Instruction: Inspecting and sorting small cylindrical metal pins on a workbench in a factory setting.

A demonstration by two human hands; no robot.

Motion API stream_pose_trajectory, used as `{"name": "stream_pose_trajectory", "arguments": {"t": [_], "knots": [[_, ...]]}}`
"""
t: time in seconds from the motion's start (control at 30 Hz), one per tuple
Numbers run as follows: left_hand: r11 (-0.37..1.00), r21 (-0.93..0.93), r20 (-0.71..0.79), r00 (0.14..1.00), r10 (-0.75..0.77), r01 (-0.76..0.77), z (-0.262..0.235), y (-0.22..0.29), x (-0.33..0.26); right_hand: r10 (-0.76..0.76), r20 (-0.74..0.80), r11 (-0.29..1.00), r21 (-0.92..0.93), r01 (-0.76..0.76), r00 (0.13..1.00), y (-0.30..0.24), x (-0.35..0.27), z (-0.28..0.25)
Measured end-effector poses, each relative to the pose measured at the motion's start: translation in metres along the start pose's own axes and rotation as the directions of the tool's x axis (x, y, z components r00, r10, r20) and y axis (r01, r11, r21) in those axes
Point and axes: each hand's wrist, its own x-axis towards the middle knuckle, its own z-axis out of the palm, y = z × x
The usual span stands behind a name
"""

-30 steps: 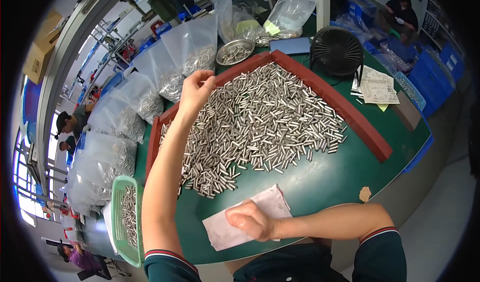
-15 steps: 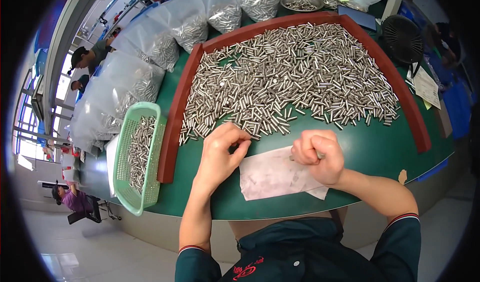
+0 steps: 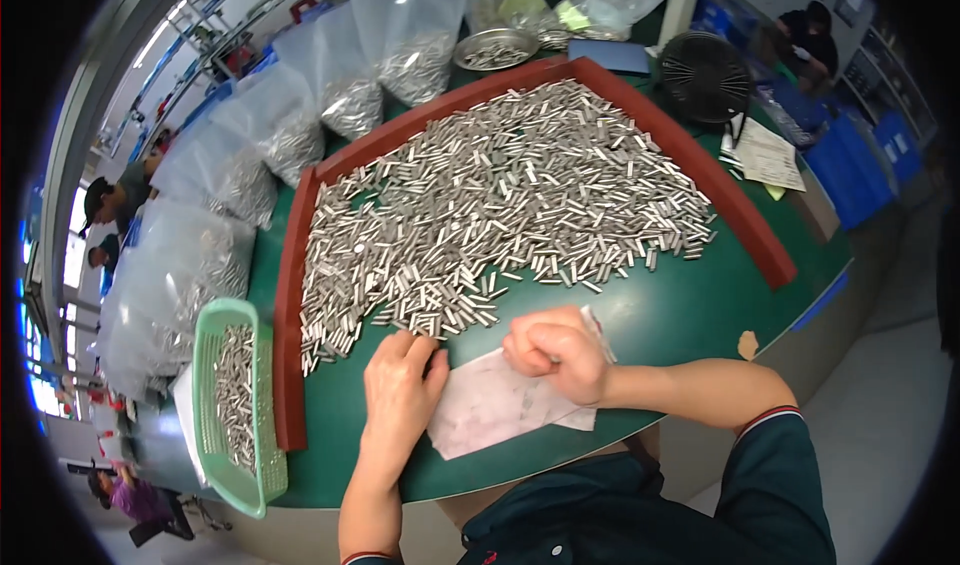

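Note:
A broad heap of short metal pins (image 3: 500,195) covers the green table. At the heap's near edge, my left hand (image 3: 402,380) is closed, fingers curled down by the closest pins; its fingertips are partly hidden, so I cannot see what they hold. My right hand (image 3: 562,355) makes a fist above a pale, smudged sheet (image 3: 490,410), and whatever lies inside it is hidden. The sheet lies flat near the table's front edge, its left side beside my left thumb.
Dark red bars (image 3: 288,365) frame the heap. A green basket (image 3: 265,415) of pins stands left; clear bags (image 3: 415,55) of pins line the back left. A metal bowl (image 3: 495,50), a black fan (image 3: 706,77) and papers (image 3: 768,155) are farther back. Other people are in the background.
The view has swung, so the table sits farther left and lower. My left hand has turned flatter, its thumb and fingers less visible in a pinch. The right hand stays in a fist above the sheet.

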Motion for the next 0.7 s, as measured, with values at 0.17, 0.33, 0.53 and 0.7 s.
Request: {"name": "stream_pose_trajectory", "arguments": {"t": [0.17, 0.33, 0.53, 0.7], "knots": [[1.000, -0.011, -0.042, 0.999, -0.019, 0.018, -0.011, -0.003, -0.002, -0.021, -0.003, 1.000, 0.004, 0.021, 1.000, -0.004, -0.001, -0.002], [0.898, -0.426, 0.023, 0.994, -0.105, 0.105, -0.016, 0.015, -0.006, -0.058, -0.036, 0.997, 0.056, 0.059, 0.998, -0.001, 0.005, 0.001], [0.923, -0.278, 0.077, 0.952, 0.297, -0.266, 0.005, 0.018, -0.003, -0.077, -0.051, 0.989, 0.121, 0.083, 0.996, -0.006, 0.010, -0.003], [0.941, -0.285, 0.120, 0.967, 0.224, -0.182, 0.005, 0.021, -0.004, -0.031, -0.022, 0.989, 0.143, 0.033, 0.999, 0.001, 0.009, -0.001]]}}
